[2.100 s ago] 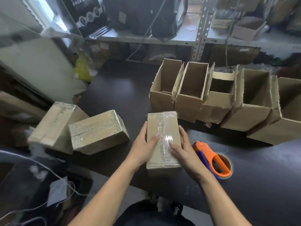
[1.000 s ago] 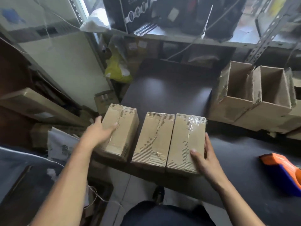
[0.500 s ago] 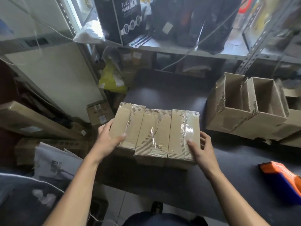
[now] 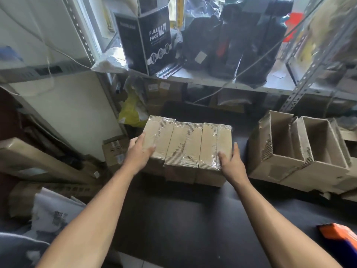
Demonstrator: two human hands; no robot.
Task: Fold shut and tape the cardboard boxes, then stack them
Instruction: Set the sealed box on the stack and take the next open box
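Observation:
Three taped-shut cardboard boxes stand side by side in a tight row on the dark table (image 4: 183, 219): a left box (image 4: 160, 132), a middle box (image 4: 185, 144) and a right box (image 4: 214, 140). Shiny clear tape runs over their tops. My left hand (image 4: 140, 153) presses against the outer side of the left box, thumb on its top. On the far side of the row my right hand (image 4: 231, 165) presses the right box the same way, so the row is squeezed between both hands.
Open, untaped cardboard boxes (image 4: 280, 151) (image 4: 324, 155) stand to the right of the row. An orange and blue tape dispenser (image 4: 342, 236) lies at the right edge. A metal shelf (image 4: 212, 80) with a black mask carton (image 4: 150, 41) and dark bags rises behind. Clutter lies off the table's left edge.
The new box was slid left against the other two. My left hand pushed the left box in, and the closed row has moved farther from me.

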